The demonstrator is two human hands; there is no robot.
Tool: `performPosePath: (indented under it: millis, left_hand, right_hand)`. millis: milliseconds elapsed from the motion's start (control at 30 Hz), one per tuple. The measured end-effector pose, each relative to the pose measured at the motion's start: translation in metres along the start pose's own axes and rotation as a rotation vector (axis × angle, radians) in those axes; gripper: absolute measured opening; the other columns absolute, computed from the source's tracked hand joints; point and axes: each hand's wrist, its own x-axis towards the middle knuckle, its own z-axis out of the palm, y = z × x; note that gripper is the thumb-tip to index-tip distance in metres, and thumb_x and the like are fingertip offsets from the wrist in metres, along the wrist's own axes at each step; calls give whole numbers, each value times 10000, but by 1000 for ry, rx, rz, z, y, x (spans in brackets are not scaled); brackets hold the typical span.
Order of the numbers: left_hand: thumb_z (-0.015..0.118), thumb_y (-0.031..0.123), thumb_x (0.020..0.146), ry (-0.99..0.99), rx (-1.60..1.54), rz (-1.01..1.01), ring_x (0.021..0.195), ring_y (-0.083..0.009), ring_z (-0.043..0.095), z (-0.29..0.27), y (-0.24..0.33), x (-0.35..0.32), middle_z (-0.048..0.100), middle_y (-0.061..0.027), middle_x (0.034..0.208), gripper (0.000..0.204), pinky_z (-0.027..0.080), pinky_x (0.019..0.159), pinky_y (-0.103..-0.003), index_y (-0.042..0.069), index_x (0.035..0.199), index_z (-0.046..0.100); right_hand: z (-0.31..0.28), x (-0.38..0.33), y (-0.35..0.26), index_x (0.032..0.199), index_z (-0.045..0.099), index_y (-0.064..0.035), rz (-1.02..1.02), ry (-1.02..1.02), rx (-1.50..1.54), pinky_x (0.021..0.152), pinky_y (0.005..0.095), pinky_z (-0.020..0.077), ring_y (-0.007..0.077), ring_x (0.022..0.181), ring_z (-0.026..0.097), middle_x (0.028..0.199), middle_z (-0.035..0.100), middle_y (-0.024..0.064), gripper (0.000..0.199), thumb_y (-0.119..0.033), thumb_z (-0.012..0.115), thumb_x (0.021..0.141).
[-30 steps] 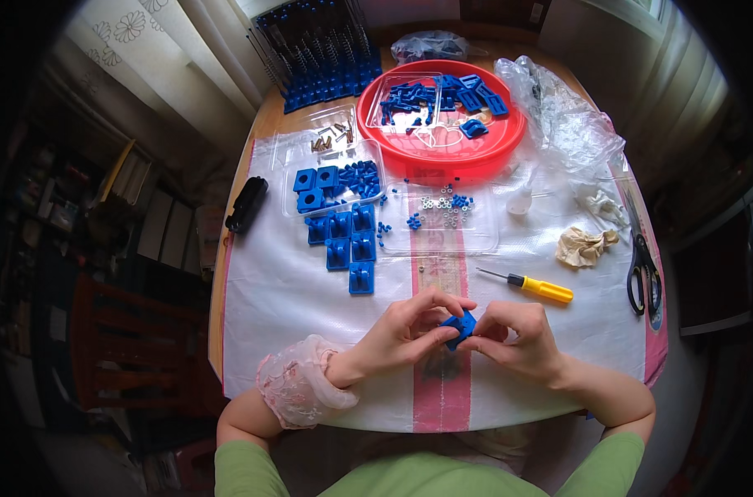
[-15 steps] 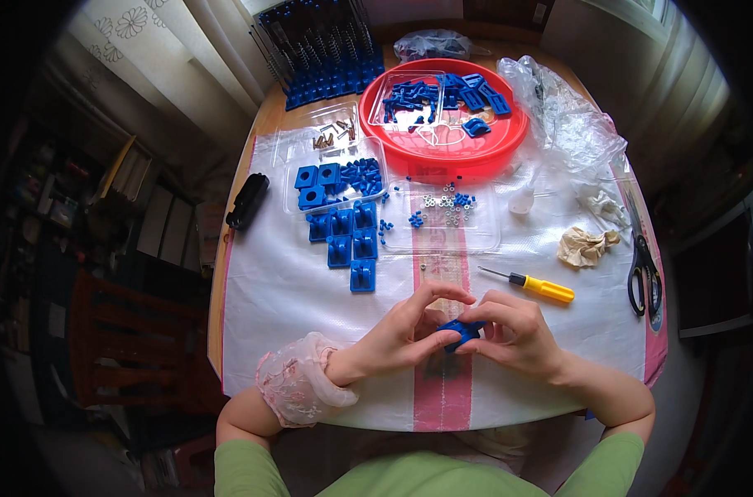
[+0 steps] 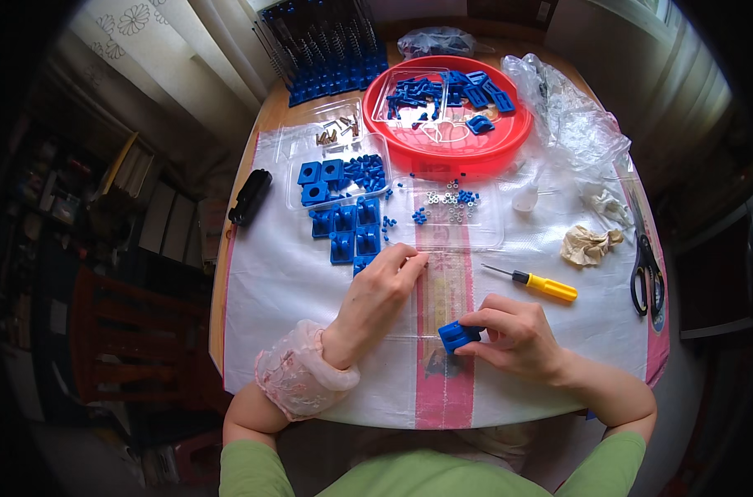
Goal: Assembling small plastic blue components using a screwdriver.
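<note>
Table (image 3: 269, 116): wooden, its edge showing around a white sheet (image 3: 285, 282) with a pink stripe (image 3: 444, 406) down the middle.
Far side: I see a red basin (image 3: 519, 137), a blue-based rack of springs (image 3: 339, 81) and a clear plastic bag (image 3: 571, 124).
Left to middle: black case (image 3: 250, 197), clear plastic trays (image 3: 467, 238), a close cluster of square blue brackets (image 3: 342, 247).
Right: yellow-handled screwdriver (image 3: 550, 287), crumpled beige cloth (image 3: 588, 246), black-handled scissors (image 3: 639, 286).
Near the basin: a small translucent thing (image 3: 525, 200), perhaps a bottle; too hazy for me to tell.
</note>
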Motion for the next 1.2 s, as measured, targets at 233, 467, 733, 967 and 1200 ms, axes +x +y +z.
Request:
performPosePath:
  millis: [233,467,733,967,1200]
  left_hand:
    - [675,-52,827,-44,44,28,961,-280,682,0,1,1,661,-124,1023,285,578,836,-363,-4,1107,694]
    - [663,-52,827,-78,130,59,952,-277,676,2,2,-1,644,-118,1006,260,571,828,-359,-18,1085,668]
    - [714,-6,895,-35,-5,-18,893,-311,655,6,-2,-1,616,-133,961,150,551,791,-389,-11,1021,633]
    - [732,2,922,-93,-470,-190,847,-219,705,1,12,-4,688,-106,953,118,576,726,-334,-17,1022,674]
    - [709,12,980,-269,-999,-321,931,-107,727,2,21,-13,764,-76,1026,141,605,834,-262,-33,1114,720]
  right_hand:
    - [0,0,0,1020,735,-87,-5,-6,-18,563,369,507,247,651,652,810,644,60,362,-189,916,724]
    - [-1,1,-2,1020,738,-83,-11,9,-12,565,365,507,246,655,655,807,649,64,363,-188,917,722]
    - [1,0,-1,1023,738,-87,-38,49,-6,558,367,497,246,647,646,800,640,61,367,-197,917,722]
    - [-1,0,0,1025,732,-92,-48,39,-43,559,368,499,246,652,651,804,640,59,360,-193,911,729]
    - [-1,1,2,1004,726,-87,-25,56,-49,559,374,498,247,656,655,799,638,60,339,-192,907,737]
